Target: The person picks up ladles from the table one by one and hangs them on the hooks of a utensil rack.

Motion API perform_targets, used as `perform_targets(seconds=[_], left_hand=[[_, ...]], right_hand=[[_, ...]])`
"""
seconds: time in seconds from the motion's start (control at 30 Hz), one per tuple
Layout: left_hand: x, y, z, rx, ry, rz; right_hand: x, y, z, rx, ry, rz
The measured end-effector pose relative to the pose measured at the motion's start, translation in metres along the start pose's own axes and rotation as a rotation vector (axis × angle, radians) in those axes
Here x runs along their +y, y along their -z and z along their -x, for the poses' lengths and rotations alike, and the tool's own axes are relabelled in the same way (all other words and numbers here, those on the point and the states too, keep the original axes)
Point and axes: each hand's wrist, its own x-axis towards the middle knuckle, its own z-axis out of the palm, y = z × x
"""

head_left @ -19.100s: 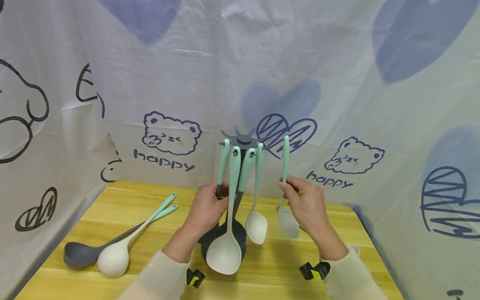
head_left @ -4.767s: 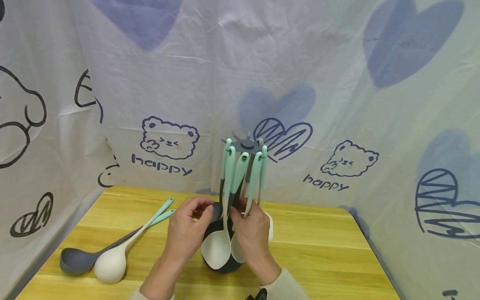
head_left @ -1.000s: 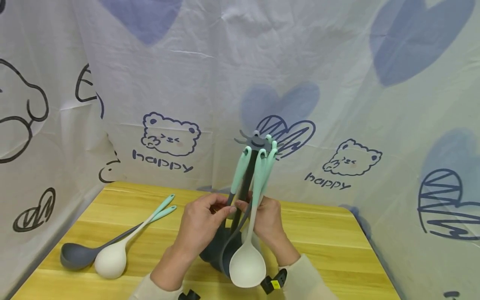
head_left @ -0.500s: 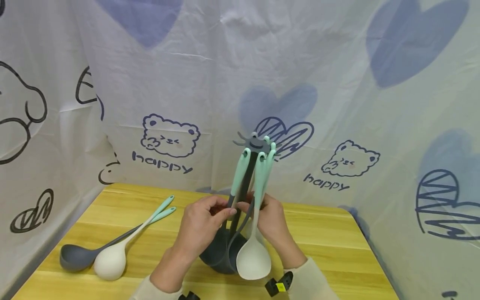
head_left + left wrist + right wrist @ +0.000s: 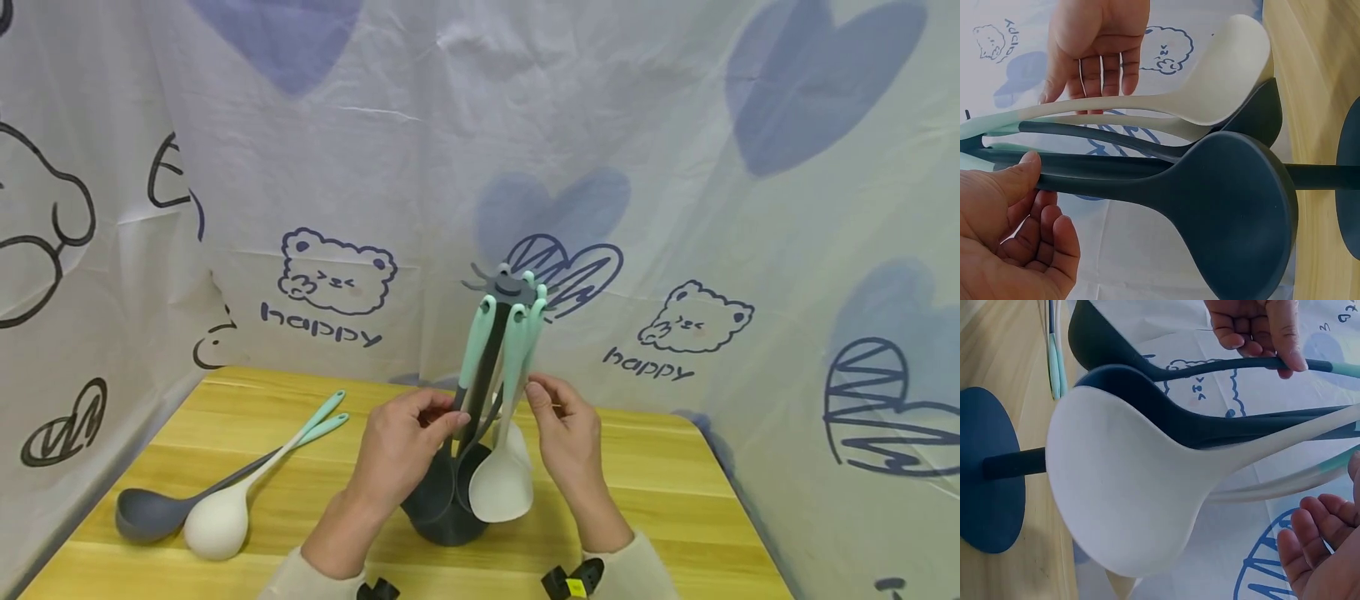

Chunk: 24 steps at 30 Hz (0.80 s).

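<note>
A dark grey utensil stand with a hooked top carries several hanging utensils with mint handle ends. My left hand pinches the shaft of a dark ladle between thumb and fingers, on the stand's left side. To the right of the post, my right hand has its fingers loosely bent, beside the hanging handles and holding nothing. A white ladle hangs in front, and another dark utensil shows partly behind it. Other white utensils behind are mostly hidden.
On the left of the wooden table lie a dark ladle and a white ladle, their handles crossing near the ends. The stand's round base rests on the table. A printed cloth hangs behind.
My right hand has drawn out from among the handles and moved right, with its fingers loosened. The front white ladle has swung slightly. My left hand keeps its pinch on the dark ladle.
</note>
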Motion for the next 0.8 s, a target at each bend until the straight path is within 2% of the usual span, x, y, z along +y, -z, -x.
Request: perform_targets(seconds=[0.43,0.8], left_hand=[[-0.0015,0.0001,0.0001,0.004,-0.027,-0.018],[-0.0019,0.0002,0.0035,0.0,-0.013,-0.019]], right_hand=[[-0.0041,-0.0044,0.0049,0.021,0.018,-0.047],[-0.0059,-0.0065,0.0007,0.029,-0.006,-0.042]])
